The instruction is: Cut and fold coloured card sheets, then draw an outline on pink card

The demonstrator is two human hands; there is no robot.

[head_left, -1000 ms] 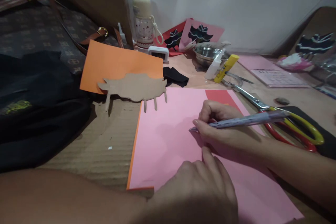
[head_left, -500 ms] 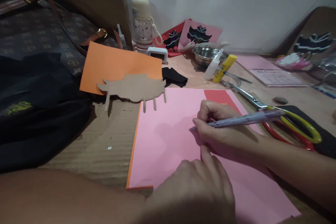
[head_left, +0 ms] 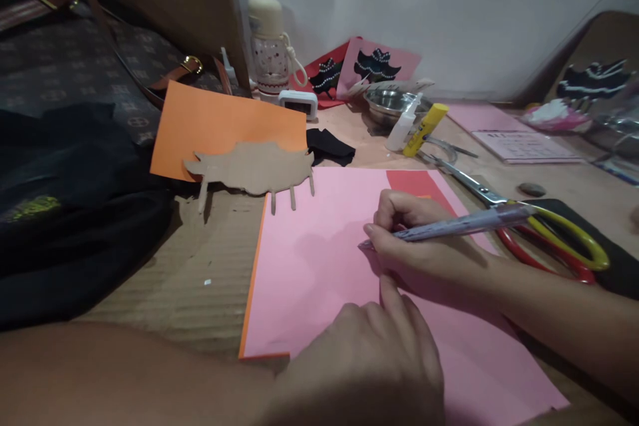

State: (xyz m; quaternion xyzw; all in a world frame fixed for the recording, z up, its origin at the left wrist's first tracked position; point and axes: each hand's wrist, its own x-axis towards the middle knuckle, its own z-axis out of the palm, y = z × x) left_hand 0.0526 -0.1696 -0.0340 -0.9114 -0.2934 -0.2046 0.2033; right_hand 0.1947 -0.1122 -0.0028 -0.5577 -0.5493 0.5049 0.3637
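Observation:
My right hand (head_left: 419, 233) grips a pen (head_left: 454, 223) with a purplish patterned barrel. Its tip points down at the pink paper (head_left: 309, 266), close to or touching it. My left hand (head_left: 374, 359) lies flat on the same sheet, below the right one, with its fingers stretched forward and nothing held. Orange paper peeks out along the sheet's left edge, and a red piece (head_left: 419, 183) shows at its top right. Just beyond the sheet's top left is a brown cardboard cutout (head_left: 254, 166) with thin legs, overlapping an orange paper (head_left: 224, 120).
Scissors (head_left: 492, 196) with red and yellow handles lie to the right. Behind stand a glue stick (head_left: 425, 130), a white glue bottle (head_left: 402, 130), a metal bowl (head_left: 387, 106) and a drinking bottle (head_left: 269, 53). A bag (head_left: 124, 80) and black cloth (head_left: 74, 226) fill the left.

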